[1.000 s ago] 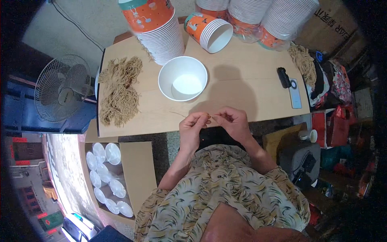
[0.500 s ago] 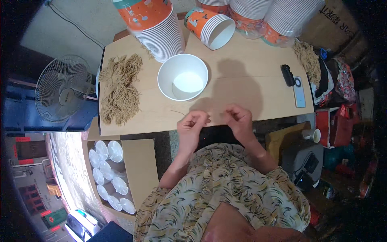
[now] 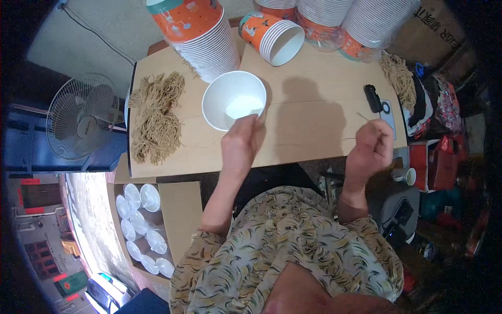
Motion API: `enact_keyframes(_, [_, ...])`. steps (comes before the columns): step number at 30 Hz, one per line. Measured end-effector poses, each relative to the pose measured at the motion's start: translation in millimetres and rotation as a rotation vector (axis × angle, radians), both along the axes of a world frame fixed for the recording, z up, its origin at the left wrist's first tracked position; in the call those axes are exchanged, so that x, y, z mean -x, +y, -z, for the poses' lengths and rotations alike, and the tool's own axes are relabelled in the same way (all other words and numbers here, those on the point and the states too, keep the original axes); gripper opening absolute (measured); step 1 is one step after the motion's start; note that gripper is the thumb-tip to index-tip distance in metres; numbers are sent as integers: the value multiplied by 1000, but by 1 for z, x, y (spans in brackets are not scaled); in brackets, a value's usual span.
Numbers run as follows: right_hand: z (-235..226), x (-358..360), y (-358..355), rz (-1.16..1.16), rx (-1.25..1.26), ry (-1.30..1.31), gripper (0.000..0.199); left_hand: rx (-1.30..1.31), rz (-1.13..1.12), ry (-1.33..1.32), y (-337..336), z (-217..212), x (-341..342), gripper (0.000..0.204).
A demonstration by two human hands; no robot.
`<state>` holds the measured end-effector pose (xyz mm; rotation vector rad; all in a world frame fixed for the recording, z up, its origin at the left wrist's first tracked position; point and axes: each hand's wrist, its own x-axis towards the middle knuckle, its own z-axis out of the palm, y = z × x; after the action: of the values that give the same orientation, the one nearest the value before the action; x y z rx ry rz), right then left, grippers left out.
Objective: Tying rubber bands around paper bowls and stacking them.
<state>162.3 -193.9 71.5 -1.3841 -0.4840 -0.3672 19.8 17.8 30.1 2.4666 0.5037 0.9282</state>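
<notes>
A white paper bucket (image 3: 214, 107) stands on the table with its mouth up toward me. My left hand (image 3: 238, 146) is closed at its near right rim, thumb and fingers pinching the edge. My right hand (image 3: 370, 146) is raised over the table's right front edge, fingers curled round a thin piece of tan cord (image 3: 362, 116). Short ends of the cord stick out above and to the left of the fist. Two bundles of tan cord (image 3: 157, 131) lie on the left of the table.
Behind the bucket rises a tall stack of orange paper buckets (image 3: 212, 52). A shorter stack (image 3: 266, 39) lies on its side, and more wrapped stacks (image 3: 366, 31) stand beyond. A phone (image 3: 388, 123) and a black object (image 3: 373, 98) lie at the right. Left are a fan (image 3: 83, 123) and an open carton (image 3: 180, 209).
My hands have parted from the middle front edge. The left moved up to the bucket's rim, and the bucket shifted slightly left. The right went far right with the cord.
</notes>
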Motion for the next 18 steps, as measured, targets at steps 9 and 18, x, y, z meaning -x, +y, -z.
enact_keyframes(9, [21, 15, 89, -325, 320, -44, 18, 1033, 93, -223, 38, 9, 32, 16])
enact_keyframes(18, [67, 41, 126, -335, 497, -295, 12, 1159, 118, -172, 38, 24, 46, 15])
